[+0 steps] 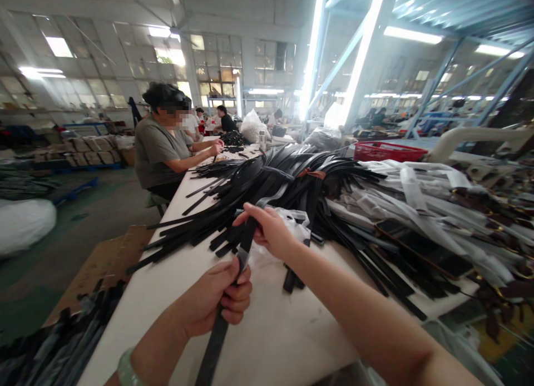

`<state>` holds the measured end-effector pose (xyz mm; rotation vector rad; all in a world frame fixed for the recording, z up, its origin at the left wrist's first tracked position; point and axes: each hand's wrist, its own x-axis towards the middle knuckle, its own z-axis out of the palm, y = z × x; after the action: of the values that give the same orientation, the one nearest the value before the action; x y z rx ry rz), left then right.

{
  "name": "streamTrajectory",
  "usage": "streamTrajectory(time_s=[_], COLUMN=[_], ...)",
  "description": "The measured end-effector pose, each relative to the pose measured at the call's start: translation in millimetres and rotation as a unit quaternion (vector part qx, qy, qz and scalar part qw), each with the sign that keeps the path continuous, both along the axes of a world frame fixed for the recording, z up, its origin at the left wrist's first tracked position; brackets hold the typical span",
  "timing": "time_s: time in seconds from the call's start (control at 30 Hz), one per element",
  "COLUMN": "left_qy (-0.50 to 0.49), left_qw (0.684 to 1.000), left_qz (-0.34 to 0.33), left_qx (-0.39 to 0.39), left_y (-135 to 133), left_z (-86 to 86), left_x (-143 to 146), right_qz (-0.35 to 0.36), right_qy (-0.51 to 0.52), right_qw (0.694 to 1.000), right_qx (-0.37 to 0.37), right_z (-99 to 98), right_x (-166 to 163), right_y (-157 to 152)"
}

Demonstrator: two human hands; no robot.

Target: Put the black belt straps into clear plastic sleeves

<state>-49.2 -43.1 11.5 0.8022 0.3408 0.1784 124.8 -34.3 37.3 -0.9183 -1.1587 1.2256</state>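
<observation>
My left hand point(227, 294) is closed around a long black strap point(212, 341) at the front of the table. The strap's lower end runs down out of view. Farther up, my right hand point(267, 227) pinches the same strap between thumb and fingers. Between the two hands a shiny grey stretch shows on the strap. Just behind my right hand lies crumpled clear plastic point(298, 224). A big heap of black straps point(233, 197) spreads over the table beyond, with one bundle tied by a brown band point(312, 173).
The white tabletop point(267, 330) lies under my hands. White-wrapped straps point(413, 191) pile up at right, near a red basket point(387, 151). A person in a grey shirt point(156, 147) sits at the table's left side. More straps point(62, 341) lie low at left beside cardboard point(104, 269).
</observation>
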Motion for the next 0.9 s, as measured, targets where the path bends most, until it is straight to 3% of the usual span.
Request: streamTrajectory(time_s=[0.13, 0.43, 0.67, 0.77, 0.9], left_qy=[-0.015, -0.055, 0.025, 0.024, 0.015], left_qw=[1.000, 0.995, 0.999, 0.999, 0.999], left_qz=[-0.005, 0.082, 0.034, 0.022, 0.025], left_qx=[0.008, 0.021, 0.016, 0.017, 0.012], left_y=[-6.2, -2.8, 1.2, -0.7, -1.3], left_z=[5.8, 6.2, 7.1, 6.7, 5.4], left_x=[2.6, 2.1, -1.5, -0.4, 0.4], right_qz=[-0.054, -0.087, -0.147, -0.155, -0.139], right_qy=[0.081, -0.042, 0.040, 0.020, -0.068], right_qw=[0.995, 0.994, 0.984, 0.980, 0.979], right_qx=[0.007, 0.047, 0.094, 0.122, 0.136], right_z=[10.3, -3.9, 14.6, 18.8, 5.4], right_x=[20.0, -9.4, 22.7, 27.2, 11.9], right_y=[5.9, 3.9, 6.6, 3.3, 2.8])
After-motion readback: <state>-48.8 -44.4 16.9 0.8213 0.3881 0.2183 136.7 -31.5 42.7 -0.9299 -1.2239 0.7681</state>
